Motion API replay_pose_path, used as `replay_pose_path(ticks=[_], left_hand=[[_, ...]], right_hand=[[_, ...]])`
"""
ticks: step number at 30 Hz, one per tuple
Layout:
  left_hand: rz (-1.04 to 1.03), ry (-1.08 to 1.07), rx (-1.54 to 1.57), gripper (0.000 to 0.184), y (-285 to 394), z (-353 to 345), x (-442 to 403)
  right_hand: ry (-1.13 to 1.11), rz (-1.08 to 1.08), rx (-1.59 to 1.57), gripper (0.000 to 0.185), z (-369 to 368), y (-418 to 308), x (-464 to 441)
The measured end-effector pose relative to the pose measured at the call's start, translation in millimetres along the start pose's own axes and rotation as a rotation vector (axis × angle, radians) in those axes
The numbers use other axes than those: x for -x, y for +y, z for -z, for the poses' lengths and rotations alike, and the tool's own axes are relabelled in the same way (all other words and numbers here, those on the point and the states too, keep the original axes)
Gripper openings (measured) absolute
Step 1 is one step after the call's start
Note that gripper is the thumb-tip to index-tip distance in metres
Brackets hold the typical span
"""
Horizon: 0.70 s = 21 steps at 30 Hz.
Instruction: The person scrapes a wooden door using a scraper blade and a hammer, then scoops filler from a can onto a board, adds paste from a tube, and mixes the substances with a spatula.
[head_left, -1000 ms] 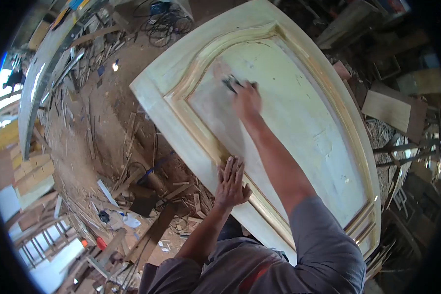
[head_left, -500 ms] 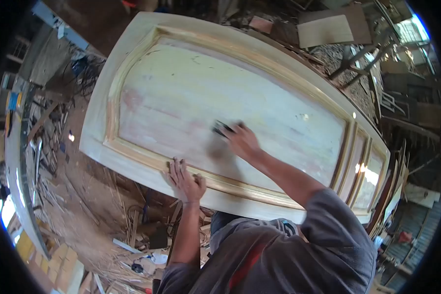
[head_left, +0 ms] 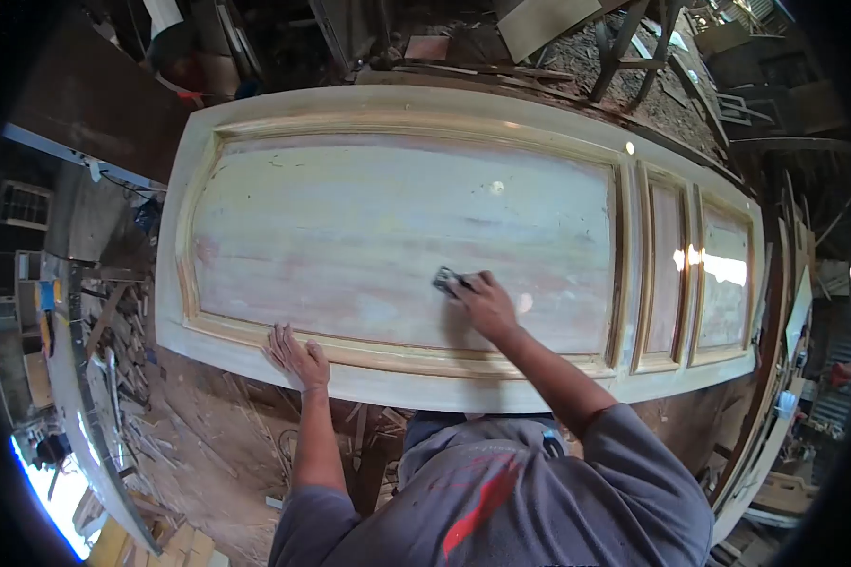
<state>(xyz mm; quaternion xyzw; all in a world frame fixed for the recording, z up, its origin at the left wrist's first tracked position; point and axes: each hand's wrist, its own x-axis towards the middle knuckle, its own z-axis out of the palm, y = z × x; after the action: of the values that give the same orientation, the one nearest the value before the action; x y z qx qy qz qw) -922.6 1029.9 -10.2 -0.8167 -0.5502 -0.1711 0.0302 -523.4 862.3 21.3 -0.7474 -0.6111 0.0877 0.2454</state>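
Observation:
A long wooden door point(head_left: 378, 217) with raised mouldings lies flat in front of me, its large panel pale with pinkish patches. My right hand point(head_left: 485, 304) grips a small dark pad point(head_left: 447, 281) against the right half of that panel, and its shadow falls just below. On the near edge of the door, left of the middle, my left hand point(head_left: 299, 357) rests with its fingers spread over the moulding point(head_left: 388, 355). Two smaller framed panels point(head_left: 665, 274) are at the door's right end, the farther one shining with reflected light.
Wood scraps point(head_left: 199, 435) litter the floor at the lower left. A wooden trestle point(head_left: 629, 61) stands behind the door at the upper right. Long boards point(head_left: 775, 378) lean along the right side. A dark brown board point(head_left: 95, 85) is at the upper left.
The view has turned, so the door now lies nearly level across it. My right hand has moved with the pad toward the door's smaller panels. My left hand stays on the near edge.

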Motion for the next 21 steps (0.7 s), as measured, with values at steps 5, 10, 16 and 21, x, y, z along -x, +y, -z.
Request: replay_pose_path(ticks=[5, 10, 16, 21], left_hand=[[-0.015, -0.054, 0.137, 0.065, 23.9, -10.5, 3.2], [-0.044, -0.192, 0.120, 0.081, 168.5, -28.2, -16.1], [0.043, -0.322, -0.006, 0.100, 294.7, -38.5, -32.1], [0.018, -0.267, 0.020, 0.096, 292.6, -45.9, -28.9]], right_hand=[[-0.080, -0.058, 0.041, 0.039, 28.8, 43.7, 52.4], [-0.016, -0.202, 0.078, 0.043, 111.8, 114.5, 158.4], [-0.085, -0.206, 0.012, 0.041, 96.7, 113.0, 164.4], [0.063, -0.345, 0.054, 0.037, 136.4, 154.5, 174.7]])
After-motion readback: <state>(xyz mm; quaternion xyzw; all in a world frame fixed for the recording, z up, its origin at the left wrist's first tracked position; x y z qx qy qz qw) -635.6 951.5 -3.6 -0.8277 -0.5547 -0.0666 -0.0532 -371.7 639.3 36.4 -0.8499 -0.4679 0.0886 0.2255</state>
